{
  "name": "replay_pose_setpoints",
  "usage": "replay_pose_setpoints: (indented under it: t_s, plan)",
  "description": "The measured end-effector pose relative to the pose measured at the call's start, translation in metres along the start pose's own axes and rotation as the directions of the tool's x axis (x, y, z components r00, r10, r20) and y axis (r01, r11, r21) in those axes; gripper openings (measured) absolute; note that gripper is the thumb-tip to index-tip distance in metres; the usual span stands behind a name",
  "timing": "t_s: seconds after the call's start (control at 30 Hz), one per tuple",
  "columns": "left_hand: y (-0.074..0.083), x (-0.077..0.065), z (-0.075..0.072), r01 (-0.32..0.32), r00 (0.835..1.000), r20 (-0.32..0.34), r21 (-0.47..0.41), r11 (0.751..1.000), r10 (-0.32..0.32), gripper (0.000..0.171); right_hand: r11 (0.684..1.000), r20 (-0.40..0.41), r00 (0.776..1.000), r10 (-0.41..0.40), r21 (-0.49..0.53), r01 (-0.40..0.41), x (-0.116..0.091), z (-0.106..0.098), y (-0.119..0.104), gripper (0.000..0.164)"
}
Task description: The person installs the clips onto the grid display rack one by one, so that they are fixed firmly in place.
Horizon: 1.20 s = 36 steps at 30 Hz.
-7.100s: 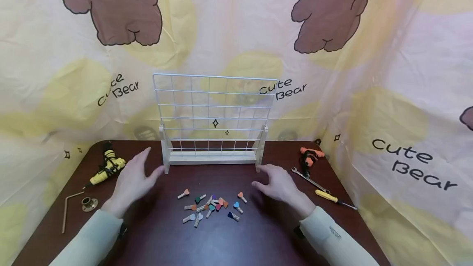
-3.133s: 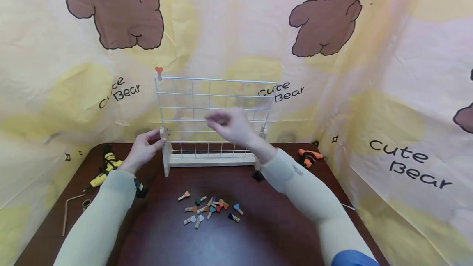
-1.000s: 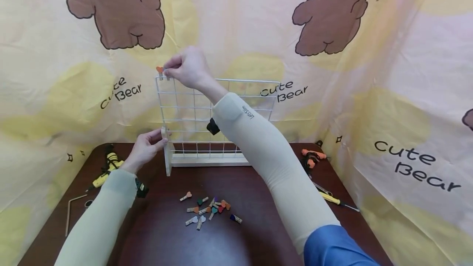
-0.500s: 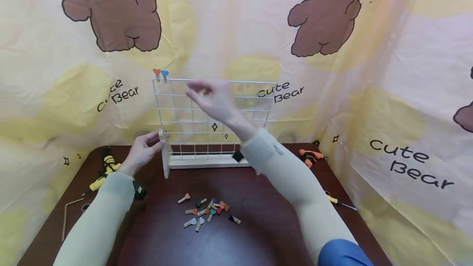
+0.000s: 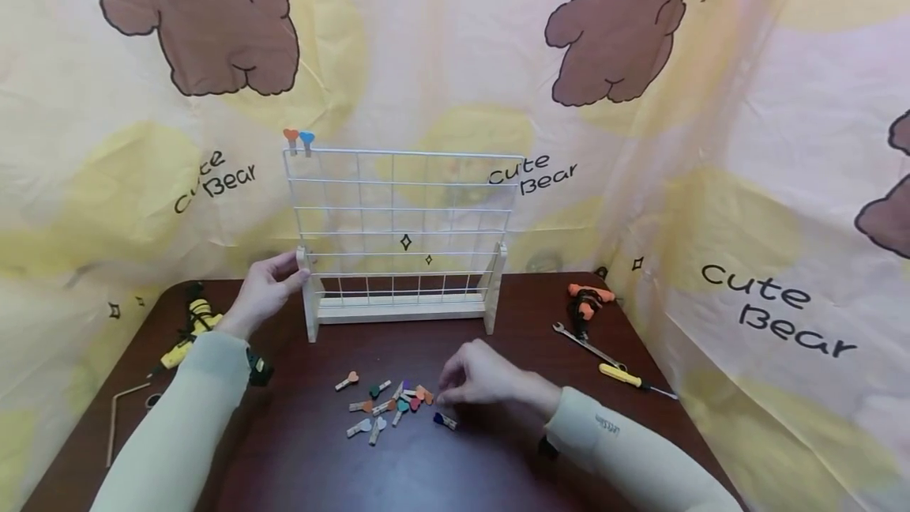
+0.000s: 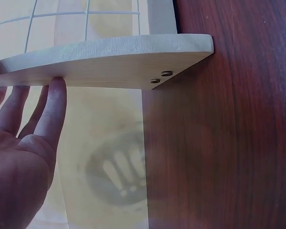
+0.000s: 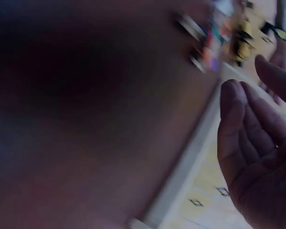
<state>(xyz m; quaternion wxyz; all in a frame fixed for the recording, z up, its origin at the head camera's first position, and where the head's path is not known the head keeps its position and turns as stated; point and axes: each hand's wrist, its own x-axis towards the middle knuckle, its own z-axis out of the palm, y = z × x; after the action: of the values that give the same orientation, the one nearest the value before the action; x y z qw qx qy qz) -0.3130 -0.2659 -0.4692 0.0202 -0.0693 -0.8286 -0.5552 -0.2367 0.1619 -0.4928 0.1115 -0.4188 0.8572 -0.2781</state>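
My left hand (image 5: 260, 295) clamps the wire rack (image 5: 401, 311) by its left upright (image 5: 310, 310), near the table's (image 5: 498, 480) far edge; my right hand (image 5: 485, 376), thumb and fingers apart, hovers by the navy clip (image 5: 445, 421), nearer me

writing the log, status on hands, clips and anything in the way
Left hand grips rack by its side. Right hand empty, beside dark blue clip. Orange clip, blue clip up on rack; other clips loose on table. Nothing seen blocking.
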Motion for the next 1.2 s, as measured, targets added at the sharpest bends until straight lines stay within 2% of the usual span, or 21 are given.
replay_pose_setpoints:
  t_s: [0.13, 0.27, 0.3, 0.4, 0.53, 0.67, 0.77, 0.83, 0.87, 0.97, 1.03, 1.1, 1.2]
  plan:
    - [-0.002, 0.002, 0.000, -0.015, 1.000, 0.005, 0.006, 1.000, 0.015, 0.054, 0.996, 0.052, 0.996, 0.071, -0.050, -0.068, -0.010, 0.022, -0.001, 0.010]
    - [0.001, 0.001, 0.000, -0.037, 0.999, 0.010, -0.026, 0.999, 0.037, 0.052, 0.982, 0.104, 0.987, 0.125, -0.153, -0.108, -0.008, 0.035, -0.010, 0.010]
    - [0.005, -0.001, 0.000, -0.045, 0.999, 0.013, -0.042, 0.998, 0.046, 0.051, 0.977, 0.115, 0.985, 0.127, -0.185, -0.105, -0.006, 0.036, -0.013, 0.010]
    - [0.006, -0.002, 0.001, -0.056, 0.998, 0.009, -0.053, 0.997, 0.057, 0.051, 0.967, 0.146, 0.981, 0.126, -0.239, -0.089, 0.000, 0.038, -0.021, 0.010]
    - [-0.003, 0.003, 0.002, -0.051, 0.999, 0.012, -0.015, 0.999, 0.051, 0.052, 0.967, 0.144, 0.988, 0.052, -0.254, -0.013, 0.011, 0.027, -0.034, 0.009]
    - [-0.001, 0.002, 0.000, -0.025, 0.999, 0.022, 0.002, 1.000, 0.025, 0.052, 0.986, 0.069, 0.996, -0.057, -0.151, 0.067, 0.034, -0.008, -0.055, 0.010]
    - [0.000, 0.002, -0.001, -0.036, 0.999, 0.015, -0.005, 0.999, 0.036, 0.053, 0.994, -0.043, 0.994, -0.099, -0.055, 0.096, 0.060, -0.050, -0.075, 0.015]
    - [0.000, 0.003, -0.001, -0.054, 0.999, 0.008, -0.019, 0.998, 0.054, 0.052, 0.993, -0.143, 0.983, -0.114, 0.013, 0.117, 0.079, -0.084, -0.089, 0.017]
    - [-0.001, 0.003, 0.000, -0.061, 0.998, 0.009, -0.024, 0.998, 0.062, 0.051, 0.992, -0.199, 0.974, -0.113, 0.032, 0.122, 0.088, -0.101, -0.097, 0.018]
    - [-0.001, 0.004, 0.001, -0.069, 0.998, 0.014, -0.032, 0.997, 0.069, 0.051, 0.987, -0.370, 0.923, -0.109, 0.073, 0.146, 0.116, -0.150, -0.119, 0.019]
    - [-0.002, 0.004, 0.001, -0.058, 0.998, 0.011, -0.025, 0.998, 0.058, 0.050, 0.987, -0.467, 0.877, -0.109, 0.054, 0.152, 0.136, -0.177, -0.131, 0.019]
    - [-0.002, 0.004, 0.001, -0.049, 0.999, 0.011, -0.015, 0.999, 0.049, 0.050, 0.987, -0.526, 0.845, -0.099, 0.058, 0.151, 0.156, -0.197, -0.141, 0.019]
    - [-0.002, 0.003, 0.000, -0.048, 0.999, 0.005, -0.012, 0.999, 0.048, 0.049, 0.980, -0.568, 0.817, -0.100, 0.087, 0.180, 0.187, -0.215, -0.150, 0.017]
